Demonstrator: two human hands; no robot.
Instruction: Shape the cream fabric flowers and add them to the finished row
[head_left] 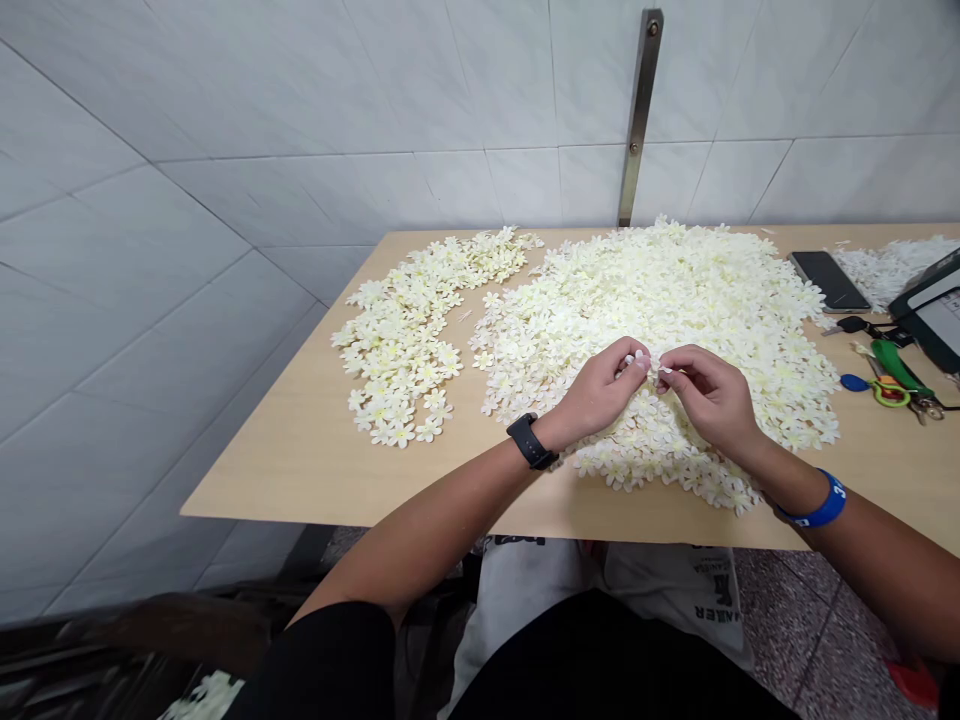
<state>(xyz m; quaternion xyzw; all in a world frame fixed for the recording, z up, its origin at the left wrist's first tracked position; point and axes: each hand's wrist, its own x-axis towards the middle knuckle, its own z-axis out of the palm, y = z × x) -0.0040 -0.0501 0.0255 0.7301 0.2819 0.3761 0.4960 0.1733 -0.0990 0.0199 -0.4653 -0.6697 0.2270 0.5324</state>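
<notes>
Left hand [601, 388] pinches a small white flower [637, 358] over the large flower pile [675, 285] on the tabletop [277, 450]; just beside it, the right hand [711, 395] is pinched narrow, seemingly on a pale piece [664, 371] too small to identify. Another flower group [401, 345] lies leftward.

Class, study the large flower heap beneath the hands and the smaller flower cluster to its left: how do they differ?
Size: the flower heap covers far more area than the flower cluster.
Shape: the heap is a broad mound, while the cluster forms a curved band.
Position: both hands are over the heap; the cluster lies apart from them.
Shared: both comprise pale flowers on one tabletop.
</notes>
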